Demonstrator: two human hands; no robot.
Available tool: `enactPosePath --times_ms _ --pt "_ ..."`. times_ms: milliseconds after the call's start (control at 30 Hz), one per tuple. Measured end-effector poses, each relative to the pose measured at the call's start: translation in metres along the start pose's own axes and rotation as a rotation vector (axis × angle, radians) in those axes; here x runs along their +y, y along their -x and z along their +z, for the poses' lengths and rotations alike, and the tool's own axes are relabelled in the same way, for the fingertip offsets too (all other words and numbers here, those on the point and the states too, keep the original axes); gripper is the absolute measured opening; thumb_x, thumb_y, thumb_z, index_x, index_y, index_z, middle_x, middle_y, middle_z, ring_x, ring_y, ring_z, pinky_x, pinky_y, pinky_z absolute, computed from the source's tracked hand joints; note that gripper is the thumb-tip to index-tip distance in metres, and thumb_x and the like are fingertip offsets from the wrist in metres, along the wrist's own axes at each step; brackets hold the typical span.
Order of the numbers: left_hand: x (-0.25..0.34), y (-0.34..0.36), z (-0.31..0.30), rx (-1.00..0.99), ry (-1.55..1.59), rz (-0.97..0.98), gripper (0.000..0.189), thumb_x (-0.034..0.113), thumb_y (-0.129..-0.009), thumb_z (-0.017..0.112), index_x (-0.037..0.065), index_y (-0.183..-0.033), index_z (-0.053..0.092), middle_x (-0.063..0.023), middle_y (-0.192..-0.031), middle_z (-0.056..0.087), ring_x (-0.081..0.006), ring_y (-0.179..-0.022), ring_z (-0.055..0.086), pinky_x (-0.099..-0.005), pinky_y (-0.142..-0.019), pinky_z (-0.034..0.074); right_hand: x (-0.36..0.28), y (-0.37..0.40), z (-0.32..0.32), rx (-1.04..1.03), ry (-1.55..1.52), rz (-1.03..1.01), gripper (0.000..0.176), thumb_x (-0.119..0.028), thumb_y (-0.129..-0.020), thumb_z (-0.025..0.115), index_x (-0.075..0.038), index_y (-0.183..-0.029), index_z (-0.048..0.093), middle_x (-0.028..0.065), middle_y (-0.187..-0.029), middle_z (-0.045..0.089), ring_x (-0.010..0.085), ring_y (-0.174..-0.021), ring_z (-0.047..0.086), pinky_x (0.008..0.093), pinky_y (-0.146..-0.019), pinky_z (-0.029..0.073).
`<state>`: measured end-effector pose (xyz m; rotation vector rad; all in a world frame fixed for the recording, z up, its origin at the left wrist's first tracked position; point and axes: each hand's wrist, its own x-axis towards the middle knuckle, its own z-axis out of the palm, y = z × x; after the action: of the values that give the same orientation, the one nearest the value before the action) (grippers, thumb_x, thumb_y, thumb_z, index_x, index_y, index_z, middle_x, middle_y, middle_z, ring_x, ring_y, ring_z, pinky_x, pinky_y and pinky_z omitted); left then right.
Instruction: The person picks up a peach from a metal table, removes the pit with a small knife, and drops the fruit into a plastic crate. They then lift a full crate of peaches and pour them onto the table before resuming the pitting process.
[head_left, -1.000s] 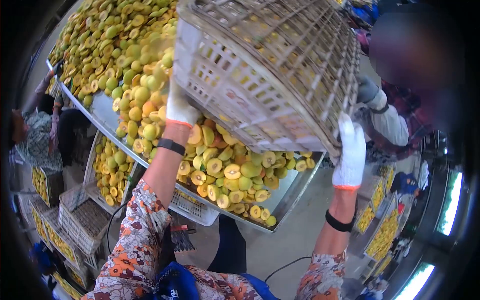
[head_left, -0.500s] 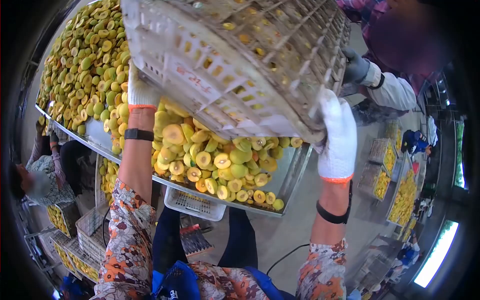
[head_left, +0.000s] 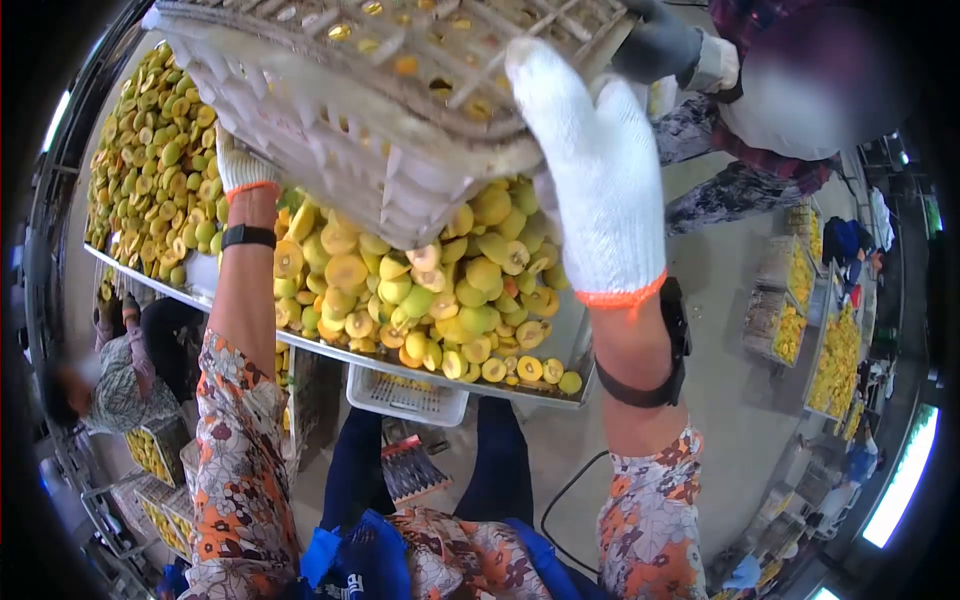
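Observation:
A pale plastic crate (head_left: 300,95) is tipped upside down over a metal-edged table (head_left: 400,362), its slatted base facing up. My left hand (head_left: 243,165), in a white knit glove, grips its left side; the fingertips are partly hidden. Against the near right corner lies my gloved right hand (head_left: 600,180), thumb and fingers on the crate's base and side. A co-worker's grey-gloved hand (head_left: 655,45) is at the crate's far right end. Halved yellow-green fruit (head_left: 440,290) lies heaped beneath the crate, and some bits show through its slats.
A larger fruit pile (head_left: 150,150) covers the table's left part. Below the near edge is a white basket (head_left: 405,395); a brush (head_left: 412,468) lies between my legs. A co-worker (head_left: 125,370) is at left. Fruit-filled crates (head_left: 780,320) stand at right.
The crate has shifted up and left in view, exposing more fruit beneath it. My right hand has moved left with it, now reaching further over its base.

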<state>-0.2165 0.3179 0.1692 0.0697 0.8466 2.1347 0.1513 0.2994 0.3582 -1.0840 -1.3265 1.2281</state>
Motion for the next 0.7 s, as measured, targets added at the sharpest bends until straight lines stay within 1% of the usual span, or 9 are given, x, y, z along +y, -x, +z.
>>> enactPosePath --times_ms 67,100,200,267,400,467,600,667,700 --pt "0.008 -0.01 -0.005 -0.024 -0.026 0.011 0.049 0.042 -0.104 0.053 0.011 -0.142 0.057 -0.0099 -0.145 0.059 -0.0334 -0.129 0.056 -0.0513 -0.113 0.044 -0.002 -0.002 -0.002 -0.126 0.437 -0.458 0.047 -0.034 -0.088 0.082 0.007 -0.089 0.058 0.0075 -0.082 0.068 0.0088 -0.074 0.059 0.0273 -0.069 0.051" --pt "0.012 -0.01 0.003 -0.046 -0.053 0.036 0.05 0.044 -0.104 0.051 0.012 -0.143 0.056 -0.0103 -0.145 0.058 -0.0326 -0.129 0.056 -0.0501 -0.113 0.044 -0.003 -0.003 -0.003 -0.128 0.467 -0.521 0.047 -0.034 -0.088 0.081 0.006 -0.089 0.058 0.0071 -0.081 0.067 0.0085 -0.073 0.059 0.0271 -0.068 0.05" --pt "0.029 -0.01 0.032 -0.097 -0.133 0.087 0.055 0.049 -0.104 0.047 0.013 -0.146 0.053 -0.012 -0.146 0.057 -0.0326 -0.13 0.054 -0.0498 -0.113 0.044 -0.016 -0.008 0.004 -0.066 0.182 -0.237 0.046 -0.036 -0.088 0.081 0.005 -0.09 0.059 0.0057 -0.08 0.065 0.0079 -0.071 0.057 0.0262 -0.065 0.048" --pt "0.045 -0.012 0.051 -0.119 -0.208 0.141 0.059 0.052 -0.104 0.045 0.013 -0.147 0.051 -0.0128 -0.148 0.055 -0.0342 -0.131 0.054 -0.0514 -0.114 0.043 -0.021 -0.012 0.009 -0.039 0.098 -0.172 0.046 -0.037 -0.088 0.081 0.004 -0.09 0.059 0.0047 -0.079 0.064 0.0075 -0.069 0.056 0.0257 -0.064 0.047" --pt "0.07 -0.026 0.075 -0.195 -0.288 0.131 0.063 0.056 -0.102 0.046 0.013 -0.149 0.049 -0.0125 -0.151 0.052 -0.0358 -0.132 0.053 -0.053 -0.115 0.042 -0.027 -0.02 0.012 0.0 0.027 -0.151 0.045 -0.038 -0.088 0.08 0.001 -0.091 0.059 0.0029 -0.077 0.062 0.0066 -0.065 0.054 0.0245 -0.06 0.045" --pt "0.069 -0.038 0.079 -0.23 -0.321 0.151 0.066 0.057 -0.102 0.045 0.013 -0.151 0.047 -0.0124 -0.151 0.052 -0.0356 -0.133 0.053 -0.0529 -0.115 0.042 -0.029 -0.02 0.011 0.009 0.001 -0.143 0.045 -0.039 -0.088 0.079 0.0 -0.091 0.059 0.002 -0.076 0.06 0.0062 -0.063 0.053 0.024 -0.058 0.044" --pt "0.066 -0.043 0.083 -0.229 -0.324 0.171 0.067 0.058 -0.101 0.046 0.014 -0.151 0.047 -0.0122 -0.151 0.052 -0.0354 -0.131 0.054 -0.0518 -0.113 0.044 -0.034 -0.012 0.009 0.002 -0.031 -0.118 0.044 -0.041 -0.088 0.079 -0.002 -0.092 0.059 0.0001 -0.074 0.058 0.0053 -0.059 0.051 0.0229 -0.055 0.041" --pt "0.063 -0.038 0.084 -0.236 -0.304 0.226 0.06 0.055 -0.103 0.047 0.012 -0.145 0.053 -0.0118 -0.143 0.059 -0.0348 -0.124 0.058 -0.0495 -0.112 0.046 -0.038 -0.007 0.007 -0.005 -0.044 -0.098 0.044 -0.042 -0.088 0.078 -0.003 -0.092 0.059 -0.0008 -0.073 0.056 0.0049 -0.057 0.05 0.0223 -0.053 0.04" --pt "0.062 -0.034 0.088 -0.227 -0.254 0.212 0.059 0.055 -0.102 0.05 0.011 -0.14 0.057 -0.0111 -0.138 0.062 -0.034 -0.119 0.061 -0.0467 -0.107 0.05 -0.039 -0.005 0.006 -0.007 -0.048 -0.09 0.044 -0.042 -0.088 0.078 -0.003 -0.092 0.059 -0.0013 -0.072 0.056 0.0047 -0.056 0.049 0.022 -0.052 0.039"
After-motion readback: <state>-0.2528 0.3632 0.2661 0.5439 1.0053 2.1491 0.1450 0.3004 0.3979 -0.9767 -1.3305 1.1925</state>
